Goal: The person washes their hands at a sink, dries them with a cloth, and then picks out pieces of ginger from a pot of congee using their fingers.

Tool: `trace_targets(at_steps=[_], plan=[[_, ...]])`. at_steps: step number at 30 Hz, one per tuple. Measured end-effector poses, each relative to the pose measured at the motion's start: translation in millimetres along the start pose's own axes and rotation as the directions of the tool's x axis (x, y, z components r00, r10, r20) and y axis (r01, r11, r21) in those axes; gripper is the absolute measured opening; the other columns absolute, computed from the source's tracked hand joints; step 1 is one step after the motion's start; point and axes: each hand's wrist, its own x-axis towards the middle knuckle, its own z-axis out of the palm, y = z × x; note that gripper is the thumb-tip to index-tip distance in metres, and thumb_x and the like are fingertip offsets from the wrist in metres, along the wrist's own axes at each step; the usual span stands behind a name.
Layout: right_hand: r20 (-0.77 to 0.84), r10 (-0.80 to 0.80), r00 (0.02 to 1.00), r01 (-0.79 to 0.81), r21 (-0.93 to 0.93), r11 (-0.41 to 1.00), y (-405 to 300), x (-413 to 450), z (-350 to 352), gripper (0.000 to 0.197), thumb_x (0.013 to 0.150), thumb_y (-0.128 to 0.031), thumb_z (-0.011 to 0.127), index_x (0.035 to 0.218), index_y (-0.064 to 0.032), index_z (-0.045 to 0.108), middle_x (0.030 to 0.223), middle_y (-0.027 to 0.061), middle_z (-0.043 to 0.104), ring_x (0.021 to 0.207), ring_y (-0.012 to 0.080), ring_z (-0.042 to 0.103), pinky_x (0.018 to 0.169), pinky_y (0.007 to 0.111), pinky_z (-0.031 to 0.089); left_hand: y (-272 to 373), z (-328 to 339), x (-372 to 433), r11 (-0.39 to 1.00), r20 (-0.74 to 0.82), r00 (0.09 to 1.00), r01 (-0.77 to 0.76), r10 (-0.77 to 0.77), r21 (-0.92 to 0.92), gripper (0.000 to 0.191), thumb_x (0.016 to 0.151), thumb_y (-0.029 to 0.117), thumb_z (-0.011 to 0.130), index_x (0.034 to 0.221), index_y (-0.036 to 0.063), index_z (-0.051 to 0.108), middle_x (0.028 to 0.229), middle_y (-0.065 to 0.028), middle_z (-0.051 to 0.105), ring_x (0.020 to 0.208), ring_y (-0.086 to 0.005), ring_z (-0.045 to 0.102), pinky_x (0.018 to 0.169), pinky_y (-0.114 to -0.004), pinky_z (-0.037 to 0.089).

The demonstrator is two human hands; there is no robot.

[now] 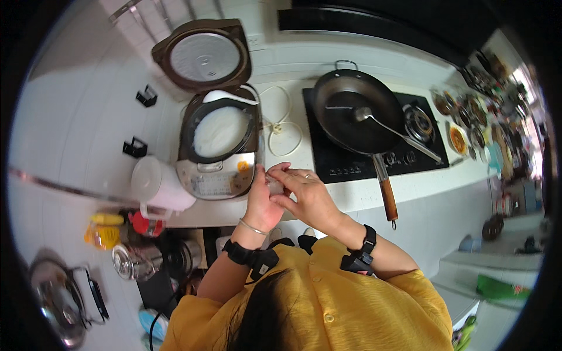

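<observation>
My left hand [262, 202] cups a small whitish, translucent item [276, 188] beside the front of an open rice cooker [215, 177]. The fingers of my right hand [309, 193] reach over that item and touch it; they partly cover it, so its exact kind cannot be told. White food, probably rice or porridge, [221, 131] fills much of the cooker's dark inner pot [192, 147]. Across the pot's far rim lies a white rice paddle [226, 96]. The cooker's brown lid [243, 44] stands raised at the back.
Right of the cooker, a white power cord [287, 153] lies coiled on the counter. A black wok [333, 118] holding a metal ladle [363, 114] rests on the cooktop [322, 164], its wooden handle [388, 199] jutting past the counter edge. A white lidded pitcher [164, 188] stands at left.
</observation>
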Motion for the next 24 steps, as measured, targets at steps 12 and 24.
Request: trace_targets(at_steps=[12, 24], plan=[[-0.154, 0.357, 0.921, -0.343, 0.113, 0.933, -22, -44, -40, 0.036, 0.081, -0.013, 0.065, 0.115, -0.004, 0.056, 0.098, 0.016, 0.063, 0.089, 0.0347, 0.06, 0.083, 0.039, 0.049, -38, 47, 25, 0.994, 0.293, 0.95, 0.105, -0.112, 0.038, 0.051, 0.101, 0.043, 0.026, 0.115, 0.0023, 0.053, 0.122, -0.0104, 0.054, 0.118, -0.0215, 0.048, 0.109, -0.036, 0.033], [-0.607, 0.258, 0.752, -0.325, -0.002, 0.946, -5, -206, -219, 0.02, 0.078, -0.008, 0.071, 0.098, -0.0069, 0.069, 0.093, 0.0082, 0.068, 0.085, 0.0266, 0.063, 0.077, 0.034, 0.051, -238, 218, -2, 0.963, 0.513, 0.818, 0.18, -0.259, 0.199, 0.048, 0.102, 0.043, 0.028, 0.113, 0.0016, 0.051, 0.114, -0.0104, 0.055, 0.111, -0.0225, 0.05, 0.105, -0.036, 0.037]])
